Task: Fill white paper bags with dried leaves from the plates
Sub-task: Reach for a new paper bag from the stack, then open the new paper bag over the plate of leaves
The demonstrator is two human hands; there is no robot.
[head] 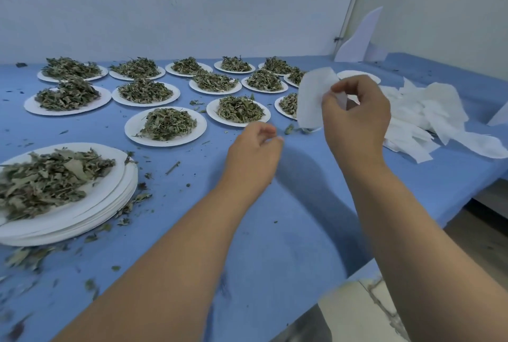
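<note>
Blue table cover (275,231): spans the whole work area, littered with leaf crumbs.

White plates (132,128): over a dozen set out in rows across the far half, each bearing a mound of dried leaves (167,123), grey-green, curled and broken. One plate at far right (360,75) shows a bare face.

Stack of plates (121,193): near left edge, the top one loaded with coarser leaves.

Pile of paper bags (428,113): loose flat white bags, overlapping, lying on the cover at the right, just beyond the right hand.

Right hand (357,119): raised above the cover, fingers curled. Thumb and fingertips (336,88) pinch the held bag by its upper right edge.

Held bag (310,99): a thin, flat, white oblong, slightly translucent and faintly textured, clear of the table. Nearly all of it lies to the left of the pinching fingers, with one corner showing between thumb and fingers. Its long axis runs close to vertical, top end leaning right and away, lower end hanging towards the cover in front of a leaf plate. Whether its mouth is up or down cannot be told.

Left hand (255,149): hovering low over the cover, near centre, well left of the bag. Fingers loosely curled, nothing seen in them
</note>
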